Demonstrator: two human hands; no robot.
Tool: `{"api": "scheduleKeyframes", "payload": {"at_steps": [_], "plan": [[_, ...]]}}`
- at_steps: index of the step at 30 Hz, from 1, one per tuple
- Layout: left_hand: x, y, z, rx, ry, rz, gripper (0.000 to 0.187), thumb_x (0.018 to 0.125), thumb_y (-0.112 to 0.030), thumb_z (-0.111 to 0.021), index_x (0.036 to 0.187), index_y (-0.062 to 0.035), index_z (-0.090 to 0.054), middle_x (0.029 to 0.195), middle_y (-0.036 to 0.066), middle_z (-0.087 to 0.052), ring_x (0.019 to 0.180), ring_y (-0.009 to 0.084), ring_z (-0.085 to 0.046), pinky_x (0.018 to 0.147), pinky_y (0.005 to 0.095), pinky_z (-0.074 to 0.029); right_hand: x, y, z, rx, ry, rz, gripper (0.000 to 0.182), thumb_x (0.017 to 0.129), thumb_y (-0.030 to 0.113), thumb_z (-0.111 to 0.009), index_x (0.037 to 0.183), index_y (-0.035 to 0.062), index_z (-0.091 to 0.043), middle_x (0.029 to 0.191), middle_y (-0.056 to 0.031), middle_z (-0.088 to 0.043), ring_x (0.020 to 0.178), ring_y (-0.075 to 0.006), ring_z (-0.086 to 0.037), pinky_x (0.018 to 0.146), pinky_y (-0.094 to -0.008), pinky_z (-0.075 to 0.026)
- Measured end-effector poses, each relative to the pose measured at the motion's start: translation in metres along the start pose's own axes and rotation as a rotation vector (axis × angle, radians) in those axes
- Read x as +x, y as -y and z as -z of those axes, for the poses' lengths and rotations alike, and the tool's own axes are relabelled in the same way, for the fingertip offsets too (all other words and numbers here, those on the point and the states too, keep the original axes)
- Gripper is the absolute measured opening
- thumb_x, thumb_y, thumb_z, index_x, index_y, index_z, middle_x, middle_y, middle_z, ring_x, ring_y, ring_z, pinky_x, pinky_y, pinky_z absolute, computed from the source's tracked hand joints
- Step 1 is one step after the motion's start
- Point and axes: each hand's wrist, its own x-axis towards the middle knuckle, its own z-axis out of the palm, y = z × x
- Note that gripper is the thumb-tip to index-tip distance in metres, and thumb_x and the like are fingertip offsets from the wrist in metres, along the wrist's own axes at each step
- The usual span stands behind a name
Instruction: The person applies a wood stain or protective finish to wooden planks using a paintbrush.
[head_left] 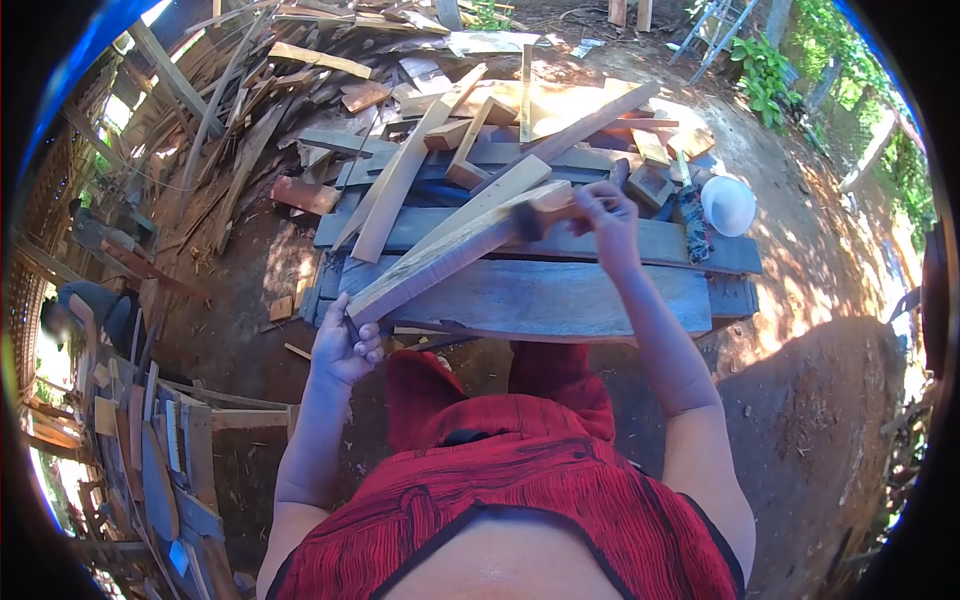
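My left hand point(345, 342) is closed around the near left end of a thick wooden plank point(435, 265). The plank slants up to the right above the workbench point(560, 295). Over its far right end, my right hand point(606, 225) grips a hammer-like tool with a dark head point(527, 222). Motion blurs that head, so its exact kind and whether it touches the wood cannot be told. A lighter board point(490, 205) lies just behind the plank.
Several offcuts point(400, 190) are heaped behind the bench boards. A white bowl-like container point(728, 206) and a patterned bottle-shaped item point(693, 222) stand at the bench's right end. Scrap wood point(250, 150) piles up at the back left. Another person point(90, 310) is at the far left.
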Motion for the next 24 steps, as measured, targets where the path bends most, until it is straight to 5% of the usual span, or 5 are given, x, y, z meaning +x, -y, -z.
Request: {"api": "scheduleKeyframes", "payload": {"at_steps": [6,13,15,18,24], "plan": [[0.000,0.002,-0.001,0.012,-0.017,-0.017,0.049,0.094,-0.050,-0.035,0.117,-0.0096,-0.051,0.061,0.004,-0.054,0.044,0.0138,-0.051,0.049,0.0316,-0.044,0.018,-0.006,0.034,-0.293,-0.307,0.177,0.013,0.088,0.017,-0.062,0.082,0.0053,-0.061,0.071,-0.0013,-0.058,0.056,-0.0059,-0.052,0.053,-0.0212,-0.045],[0.000,0.004,-0.005,0.070,-0.141,-0.041,0.050,0.093,-0.053,-0.035,0.114,-0.0109,-0.052,0.057,0.002,-0.050,0.041,0.0124,-0.047,0.046,0.0306,-0.043,-0.017,-0.024,-0.001,-0.653,-0.153,0.544,0.014,0.090,0.014,-0.059,0.083,0.0015,-0.058,0.080,-0.0030,-0.057,0.064,-0.0085,-0.057,0.052,-0.0218,-0.046],[0.001,0.004,-0.007,0.110,-0.178,-0.048,0.051,0.092,-0.055,-0.036,0.113,-0.0112,-0.052,0.056,0.001,-0.049,0.040,0.0123,-0.046,0.045,0.0304,-0.042,-0.037,0.016,-0.021,0.007,-0.038,0.087,0.014,0.090,0.014,-0.059,0.085,0.0014,-0.059,0.077,-0.0049,-0.058,0.062,-0.0106,-0.057,0.054,-0.0233,-0.048],[0.000,0.008,-0.011,0.194,-0.244,-0.085,0.053,0.091,-0.057,-0.036,0.111,-0.0116,-0.053,0.056,0.001,-0.050,0.038,0.0124,-0.045,0.041,0.0302,-0.040,-0.028,0.045,0.002,0.072,-0.070,0.127,0.014,0.090,0.016,-0.059,0.088,0.0021,-0.062,0.077,-0.0046,-0.061,0.059,-0.0098,-0.057,0.054,-0.0219,-0.048],[-0.003,0.010,-0.002,0.319,-0.300,-0.176,0.040,0.090,-0.044,-0.051,0.105,-0.0077,-0.054,0.056,0.005,-0.054,0.037,0.0139,-0.046,0.039,0.0308,-0.044,-0.007,0.086,0.112,-0.407,-0.612,0.430,0.014,0.089,0.018,-0.061,0.085,0.0047,-0.062,0.065,-0.0005,-0.059,0.056,-0.0053,-0.056,0.048,-0.0182,-0.041]]}}
